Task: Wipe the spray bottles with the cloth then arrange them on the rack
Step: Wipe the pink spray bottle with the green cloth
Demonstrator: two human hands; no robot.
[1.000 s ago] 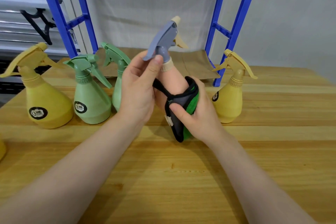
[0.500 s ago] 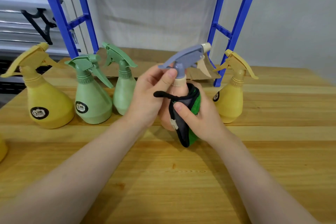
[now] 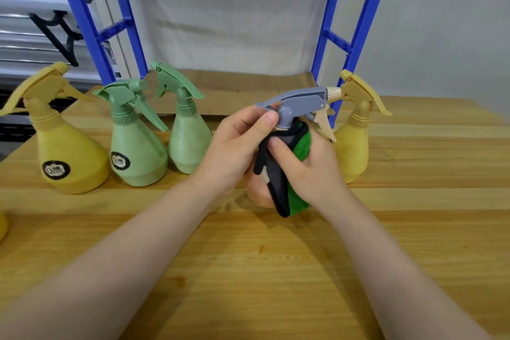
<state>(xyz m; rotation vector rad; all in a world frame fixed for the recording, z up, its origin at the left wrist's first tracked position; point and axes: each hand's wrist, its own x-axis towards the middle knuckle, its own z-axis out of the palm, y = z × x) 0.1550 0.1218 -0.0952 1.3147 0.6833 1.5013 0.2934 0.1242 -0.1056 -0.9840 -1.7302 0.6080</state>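
Peach spray bottle (image 3: 259, 190) with grey trigger head upright on wooden table (image 3: 248, 270), near its middle. Left hand (image 3: 237, 152) curled round the neck, thumb pressing the grey collar. Right hand (image 3: 311, 165) wraps green-and-black cloth (image 3: 278, 174) against the body, fingers curled, thumb on cloth. Yellow bottle (image 3: 356, 146) just behind.

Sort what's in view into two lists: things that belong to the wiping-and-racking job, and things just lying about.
Part of the job:
- peach bottle with grey sprayer, held by the left hand
- green-and-black cloth, pressed on it by the right hand
- two yellow bottles
- two green bottles
- blue rack

Just lying about:
- brown paper on the rack's bottom level
- black bracket at left
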